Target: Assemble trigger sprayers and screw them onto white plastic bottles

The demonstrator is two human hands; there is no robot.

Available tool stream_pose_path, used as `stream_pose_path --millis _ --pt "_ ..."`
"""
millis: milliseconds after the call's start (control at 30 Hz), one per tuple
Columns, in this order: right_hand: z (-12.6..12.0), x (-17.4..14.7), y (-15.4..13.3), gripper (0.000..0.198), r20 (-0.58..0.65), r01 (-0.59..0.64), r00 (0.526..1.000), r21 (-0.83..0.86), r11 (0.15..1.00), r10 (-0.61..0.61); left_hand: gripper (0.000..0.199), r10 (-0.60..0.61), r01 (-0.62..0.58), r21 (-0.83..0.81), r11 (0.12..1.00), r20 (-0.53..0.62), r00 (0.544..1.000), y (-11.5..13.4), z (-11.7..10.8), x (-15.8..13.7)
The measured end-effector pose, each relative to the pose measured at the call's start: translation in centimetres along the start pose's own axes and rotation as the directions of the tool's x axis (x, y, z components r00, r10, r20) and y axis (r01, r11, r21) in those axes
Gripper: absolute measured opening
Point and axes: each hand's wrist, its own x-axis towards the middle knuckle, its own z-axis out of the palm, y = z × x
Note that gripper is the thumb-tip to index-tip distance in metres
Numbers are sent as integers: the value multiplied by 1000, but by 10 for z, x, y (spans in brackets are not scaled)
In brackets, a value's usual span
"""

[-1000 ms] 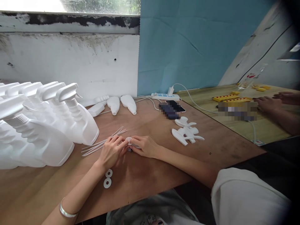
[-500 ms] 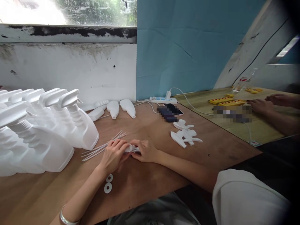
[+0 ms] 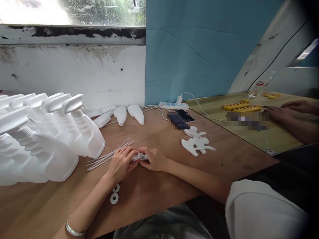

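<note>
Between my two hands is a small white plastic spray-pump part [image 3: 136,156] with a round collar and a narrow, partly see-through body. My left hand [image 3: 121,161] closes its fingers round the collar side. From the other side, my right hand [image 3: 155,160] pinches the narrow body. Fingers hide much of the part. Thin white tubes [image 3: 109,155] lie on the brown table just behind my left hand. Two flat white rings [image 3: 114,198] rest near my left forearm. To the right of my right hand lies a group of white trigger-shaped pieces [image 3: 196,144].
White spray bottles [image 3: 92,139] stand in rows at the left, with more bottles [image 3: 136,114] lying by the wall. A power strip [image 3: 174,106] and phones [image 3: 184,115] sit at the back. Another person's hands [image 3: 279,114] are near yellow pieces [image 3: 243,107] on the right-hand table.
Both hands stay in nearly the same place, still on the spray-pump part. The fingers and the part have shifted only slightly. The other person's hands have hardly moved.
</note>
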Motion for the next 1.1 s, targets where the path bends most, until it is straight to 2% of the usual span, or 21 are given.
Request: stream_pose_path --millis 233,367,467,567,733,833,933,1033,1100 --pt "-2 2 -1 27 24 -25 999 24 999 25 15 -32 34 -31 999 41 999 0 -1 2" --pt "-2 1 -1 28 37 -26 999 43 999 25 16 18 -17 45 999 -14 1000 -1 -3 0" --pt "-1 1 0 28 27 -53 998 48 997 52 16 54 -46 105 993 -66 996 -3 -4 -1" --pt "1 0 1 27 9 -48 999 48 998 48 15 79 -72 117 990 -61 995 -3 -3 -1" --pt "-2 3 0 30 -49 -33 998 26 999 35 13 43 -38 82 996 -51 998 -5 -2 -2" --pt "-7 4 -6 33 -134 64 989 -20 998 -67 12 10 -9 18 1000 -68 998 -8 -1 -3" --pt "-9 4 -17 28 -189 256 946 -71 964 -265 11 -21 17 -41 999 -96 995 -10 0 -4" --pt "-4 3 -30 17 -137 421 895 -49 906 -424 9 -67 53 -96 994 -144 987 -10 -1 -4" --pt "1 4 -36 10 -87 440 894 -8 898 -439 6 -130 96 -167 981 -204 970 -8 -2 -3"
